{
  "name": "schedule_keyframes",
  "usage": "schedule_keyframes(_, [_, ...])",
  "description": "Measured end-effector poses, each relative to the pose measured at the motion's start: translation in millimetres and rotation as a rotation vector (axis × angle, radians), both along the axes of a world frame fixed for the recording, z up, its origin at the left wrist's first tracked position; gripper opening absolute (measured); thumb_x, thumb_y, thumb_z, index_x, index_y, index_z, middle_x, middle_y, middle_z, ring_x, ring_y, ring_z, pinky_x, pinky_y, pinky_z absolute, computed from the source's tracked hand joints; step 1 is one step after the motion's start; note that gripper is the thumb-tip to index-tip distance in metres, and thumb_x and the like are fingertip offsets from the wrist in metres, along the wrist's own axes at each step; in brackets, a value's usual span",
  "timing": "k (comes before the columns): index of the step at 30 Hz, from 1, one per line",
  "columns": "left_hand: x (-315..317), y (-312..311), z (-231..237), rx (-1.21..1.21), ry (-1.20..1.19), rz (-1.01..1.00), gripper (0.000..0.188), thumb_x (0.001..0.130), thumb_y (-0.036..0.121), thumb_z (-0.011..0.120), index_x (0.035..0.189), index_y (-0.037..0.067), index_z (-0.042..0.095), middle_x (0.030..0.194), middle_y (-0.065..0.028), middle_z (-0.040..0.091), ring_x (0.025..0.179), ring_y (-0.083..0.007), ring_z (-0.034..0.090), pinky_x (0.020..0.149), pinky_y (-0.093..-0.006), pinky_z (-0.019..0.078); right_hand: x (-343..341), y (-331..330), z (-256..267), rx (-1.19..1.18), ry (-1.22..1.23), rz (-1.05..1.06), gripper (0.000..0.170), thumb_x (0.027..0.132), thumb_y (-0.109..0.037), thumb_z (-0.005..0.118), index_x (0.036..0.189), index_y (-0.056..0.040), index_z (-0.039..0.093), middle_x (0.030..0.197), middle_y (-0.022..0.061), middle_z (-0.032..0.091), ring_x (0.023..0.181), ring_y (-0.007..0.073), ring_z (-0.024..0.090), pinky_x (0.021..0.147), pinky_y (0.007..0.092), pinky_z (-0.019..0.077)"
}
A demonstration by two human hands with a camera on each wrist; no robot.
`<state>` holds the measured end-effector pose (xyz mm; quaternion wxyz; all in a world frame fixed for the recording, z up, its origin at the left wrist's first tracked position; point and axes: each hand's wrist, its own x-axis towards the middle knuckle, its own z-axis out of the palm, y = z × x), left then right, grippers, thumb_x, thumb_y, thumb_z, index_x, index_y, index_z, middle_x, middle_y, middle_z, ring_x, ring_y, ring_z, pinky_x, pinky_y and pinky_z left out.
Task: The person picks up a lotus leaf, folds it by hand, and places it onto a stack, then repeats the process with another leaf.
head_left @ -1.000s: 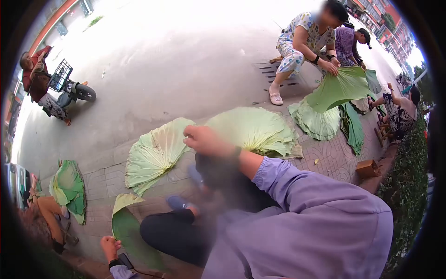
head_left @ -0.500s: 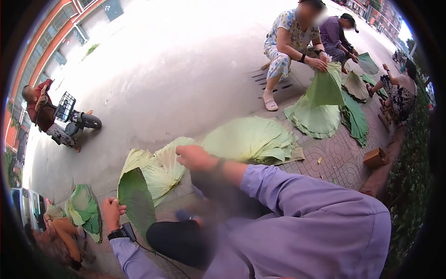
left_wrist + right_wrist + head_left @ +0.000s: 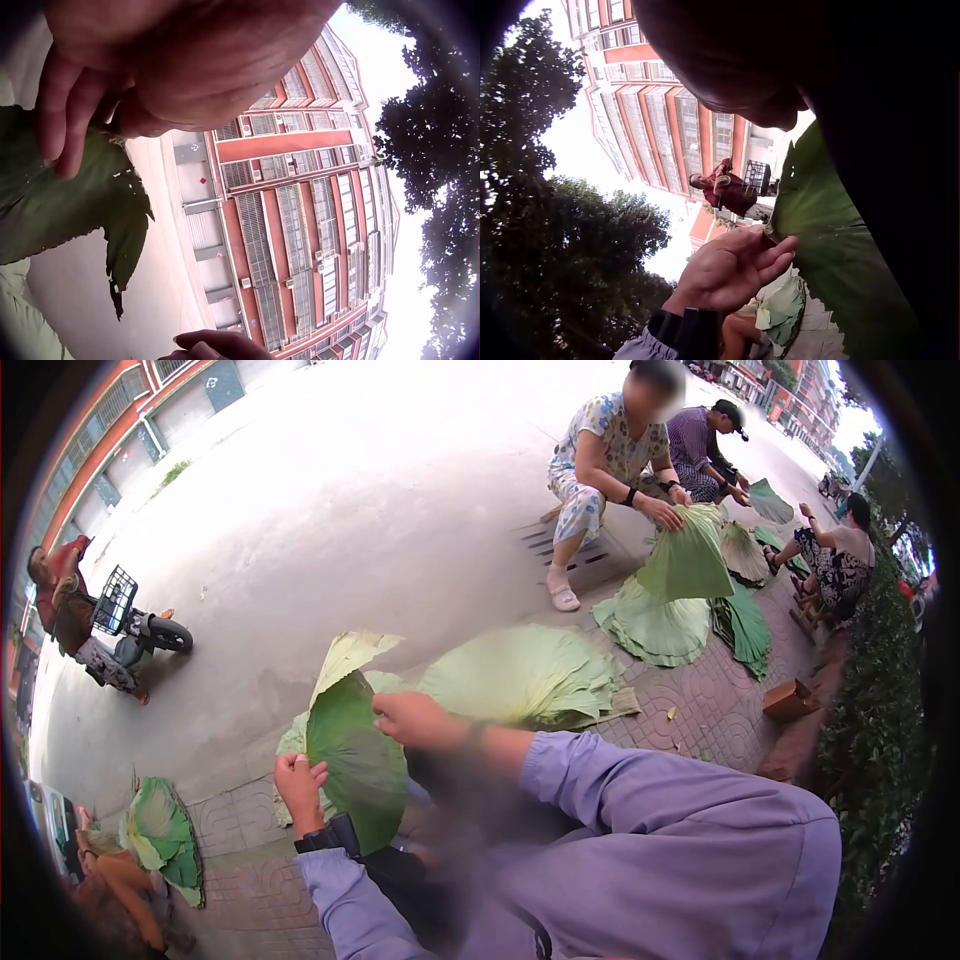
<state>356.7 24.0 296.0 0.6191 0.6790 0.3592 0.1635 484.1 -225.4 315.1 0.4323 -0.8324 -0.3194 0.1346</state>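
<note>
A large green lotus leaf (image 3: pixel 360 760) stands raised in front of me, its pale underside (image 3: pixel 345 660) folded over at the top. My left hand (image 3: pixel 300 790) pinches it at the left margin between thumb and fingertips. In the right wrist view, this left hand (image 3: pixel 731 270) holds the leaf (image 3: pixel 817 232) where its veins meet. My right hand (image 3: pixel 418 722) is curled, thumb and fingertips together, and overlaps the leaf's right edge in the head view. The left wrist view shows right-hand fingers (image 3: pixel 217 346) apart from the ragged leaf edge (image 3: pixel 124 247).
Pale stacked leaves (image 3: pixel 520 675) lie on the paving ahead, with another pile (image 3: pixel 165 835) at left. A seated person (image 3: pixel 610 470) handles a leaf (image 3: pixel 690 555) over more leaves (image 3: pixel 655 625). A brown box (image 3: pixel 788 700) sits by the hedge (image 3: pixel 870 730). Someone straddles a two-wheeler (image 3: pixel 140 625).
My left hand has brought the leaf up and rightward from low at the left to beside my right hand. The right hand stays curled. The seated person's leaf has been lowered and folded.
</note>
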Motion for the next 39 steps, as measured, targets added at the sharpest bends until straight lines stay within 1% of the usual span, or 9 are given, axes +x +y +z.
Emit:
schedule_keyframes(3, [4.4, -7.1, 6.6, -0.017, 0.006, -0.011, 0.014, 0.101, 0.009, 0.053, 0.111, -0.001, 0.053, 0.099, -0.0110, 0.061, 0.072, -0.0251, 0.073, 0.056, -0.0297, 0.0575, 0.6, 3.5, 4.4, -0.015, 0.014, 0.002, 0.025, 0.093, -0.026, 0.065, 0.105, -0.0039, 0.061, 0.092, 0.0230, 0.069, 0.092, 0.0435, 0.067, 0.079, 0.0535, 0.0514])
schedule_keyframes(9, [3.7, -8.2, 9.2, -0.019, 0.000, -0.043, 0.013, 0.101, 0.009, 0.053, 0.110, -0.001, 0.054, 0.098, -0.0100, 0.061, 0.071, -0.0236, 0.073, 0.056, -0.0283, 0.0560, -4.2, 4.5, 9.3, -0.022, 0.018, 0.010, 0.026, 0.093, -0.026, 0.065, 0.105, -0.0040, 0.061, 0.093, 0.0225, 0.070, 0.093, 0.0431, 0.067, 0.080, 0.0529, 0.0515])
schedule_keyframes(27, [-5.9, -11.7, 17.8, -0.020, -0.038, -0.016, 0.015, 0.102, 0.010, 0.053, 0.112, -0.001, 0.056, 0.098, -0.0095, 0.062, 0.071, -0.0208, 0.072, 0.057, -0.0274, 0.0557, -6.6, 4.3, 12.4, -0.007, 0.005, -0.004, 0.025, 0.093, -0.026, 0.066, 0.104, -0.0041, 0.061, 0.092, 0.0222, 0.070, 0.092, 0.0433, 0.067, 0.079, 0.0533, 0.0512])
schedule_keyframes(39, [-6.1, -17.4, 17.5, -0.033, -0.082, -0.012, 0.016, 0.102, 0.012, 0.054, 0.111, -0.002, 0.056, 0.099, -0.0091, 0.062, 0.072, -0.0216, 0.073, 0.059, -0.0277, 0.0560, -7.3, -1.8, 9.2, 0.009, 0.004, -0.014, 0.026, 0.092, -0.025, 0.066, 0.104, -0.0033, 0.061, 0.092, 0.0233, 0.069, 0.091, 0.0442, 0.067, 0.078, 0.0535, 0.0512])
